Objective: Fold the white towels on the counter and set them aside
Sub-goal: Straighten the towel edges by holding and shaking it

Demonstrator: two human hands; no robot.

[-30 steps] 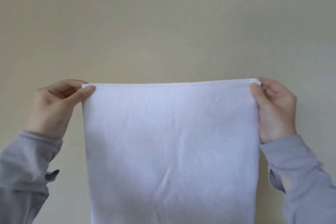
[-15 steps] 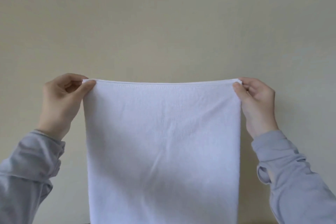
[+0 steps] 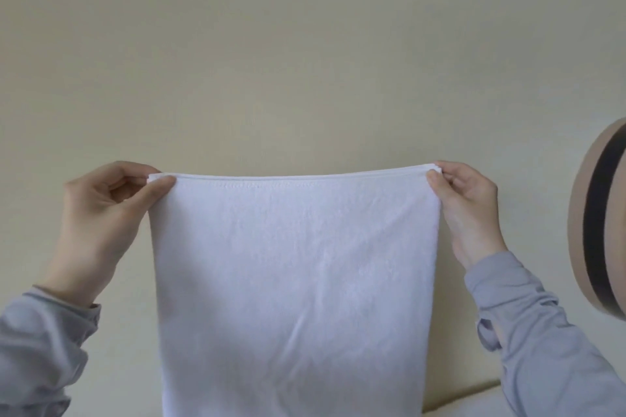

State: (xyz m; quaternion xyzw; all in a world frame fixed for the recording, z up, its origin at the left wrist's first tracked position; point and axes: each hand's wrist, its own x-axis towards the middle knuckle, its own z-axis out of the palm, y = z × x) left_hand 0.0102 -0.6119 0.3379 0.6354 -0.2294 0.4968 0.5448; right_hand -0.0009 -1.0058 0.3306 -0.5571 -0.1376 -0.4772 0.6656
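1. The left hand pinches the top left corner of the plain white terry-cloth towel between thumb and curled fingers. The right hand pinches the top right corner in the same way.
2. The hands are spread apart and level, so the top hem is pulled nearly straight and the cloth drops flat. This looks like squaring the towel up before a fold.
3. The towel hangs in the air between the hands, in front of a bare beige wall. Its lower part runs out of the bottom of the view, so I cannot tell whether it touches the desk.
4. A stitched hem runs along the top edge. Faint creases slant down from both corners, and a soft wrinkle marks the lower middle.
5. A round tan object with a dark band shows at the right edge, well clear of the towel.
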